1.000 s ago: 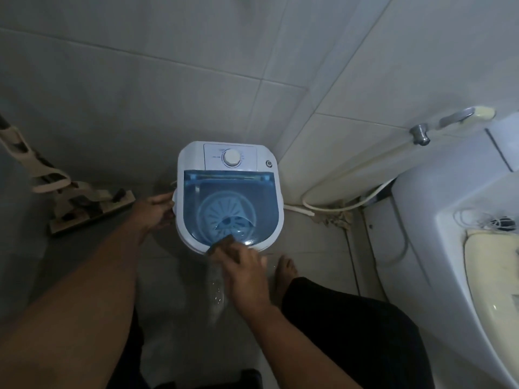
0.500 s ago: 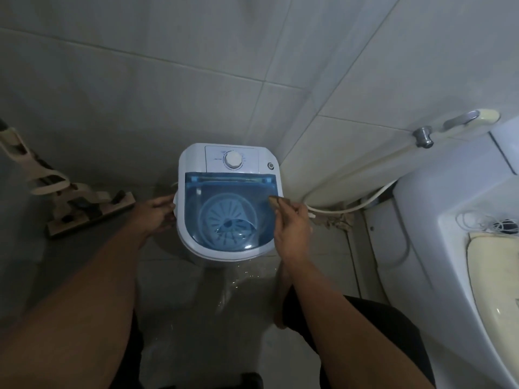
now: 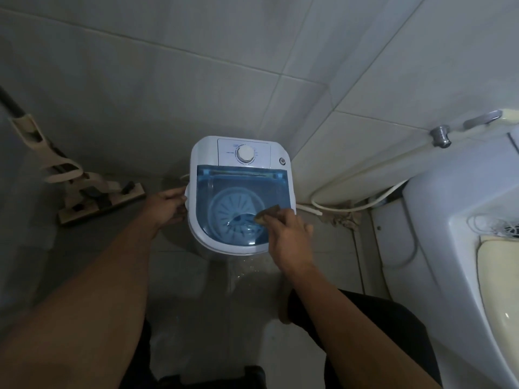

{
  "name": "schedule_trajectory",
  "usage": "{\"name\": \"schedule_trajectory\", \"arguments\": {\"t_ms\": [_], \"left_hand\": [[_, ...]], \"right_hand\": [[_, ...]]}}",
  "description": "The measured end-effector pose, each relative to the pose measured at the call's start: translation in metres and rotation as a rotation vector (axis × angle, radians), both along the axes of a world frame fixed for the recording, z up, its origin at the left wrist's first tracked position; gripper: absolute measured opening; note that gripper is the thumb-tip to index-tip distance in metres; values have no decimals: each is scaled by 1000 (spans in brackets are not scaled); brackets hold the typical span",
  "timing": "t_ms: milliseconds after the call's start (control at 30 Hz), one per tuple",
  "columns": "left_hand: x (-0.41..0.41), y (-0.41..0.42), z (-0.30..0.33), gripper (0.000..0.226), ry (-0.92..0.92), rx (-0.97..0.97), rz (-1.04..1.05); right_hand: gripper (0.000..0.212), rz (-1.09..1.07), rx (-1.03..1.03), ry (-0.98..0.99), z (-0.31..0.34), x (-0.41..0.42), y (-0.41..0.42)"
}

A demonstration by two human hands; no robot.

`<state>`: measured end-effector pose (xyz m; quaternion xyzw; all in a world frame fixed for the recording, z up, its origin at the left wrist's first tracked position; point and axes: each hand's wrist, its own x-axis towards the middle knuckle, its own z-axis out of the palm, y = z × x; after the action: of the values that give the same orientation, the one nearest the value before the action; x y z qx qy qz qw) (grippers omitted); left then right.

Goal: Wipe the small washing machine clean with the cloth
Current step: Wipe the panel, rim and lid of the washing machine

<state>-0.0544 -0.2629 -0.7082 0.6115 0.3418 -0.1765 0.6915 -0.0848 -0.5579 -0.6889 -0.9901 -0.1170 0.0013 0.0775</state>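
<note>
A small white washing machine with a see-through blue lid and a white dial stands on the tiled floor in the wall corner. My left hand grips its left side. My right hand holds a small dark cloth against the lid's right front part. Most of the cloth is hidden under my fingers.
A mop head with its beige frame lies on the floor to the left. A white hose runs along the wall base to the right, under a metal tap. A white basin fills the right edge. The floor in front is wet.
My right hand slid with the cloth from the lid's front edge to its right edge, then came back inward onto the lid's right front. My left hand stayed on the machine's side.
</note>
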Motion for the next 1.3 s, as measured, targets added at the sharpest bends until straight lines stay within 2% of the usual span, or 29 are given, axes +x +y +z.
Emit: {"name": "schedule_trajectory", "arguments": {"t_ms": [167, 267, 367, 467, 667, 800, 867, 1033, 1133, 1233, 1300], "left_hand": [[0, 2, -3, 36, 8, 13, 0], [1, 3, -4, 36, 12, 26, -8], [1, 4, -5, 36, 16, 35, -19], [1, 4, -6, 36, 18, 38, -23], [3, 2, -5, 36, 16, 23, -4], [2, 3, -5, 36, 19, 32, -14], [2, 3, -4, 36, 18, 31, -19], [1, 3, -4, 36, 12, 26, -4], [1, 2, -3, 36, 16, 28, -17], [1, 1, -1, 36, 19, 33, -23], [2, 2, -2, 36, 19, 29, -23]], "right_hand": [[44, 163, -181, -64, -3, 3, 14], [41, 246, -238, -91, -6, 4, 25], [50, 281, -228, -61, -10, 6, 32], [41, 317, -217, -80, -14, 7, 31], [38, 353, -152, -91, -8, 18, 18], [35, 14, -2, -105, 1, 26, -6], [33, -84, 47, -118, 2, 29, -12], [32, 66, 68, -1, -13, 5, 27], [31, 144, 178, 19, -21, -13, 64], [31, 206, 339, 31, -13, -5, 62], [32, 109, 422, -15, -13, 10, 40]]}}
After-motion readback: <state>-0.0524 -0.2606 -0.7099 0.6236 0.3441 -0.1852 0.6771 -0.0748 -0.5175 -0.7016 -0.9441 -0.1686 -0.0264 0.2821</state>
